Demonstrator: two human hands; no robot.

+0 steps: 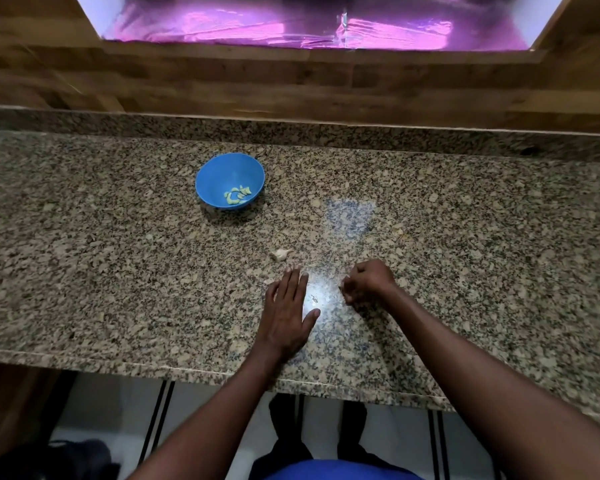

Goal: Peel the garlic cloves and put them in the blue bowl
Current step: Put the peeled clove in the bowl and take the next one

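Left hand [286, 311] flat on the granite counter [118, 271], right hand [368, 284] curled up, can't tell what's inside. Unpeeled garlic clove [282, 253] at 12 o'clock of the left hand, blue bowl [230, 180] at 11.

Blue bowl [230, 180]: round, upright on the granite counter, holding several pale yellow-green peeled garlic cloves [237, 196] at its bottom. One whitish unpeeled garlic piece [282, 253] lies apart, nearer the counter's front.
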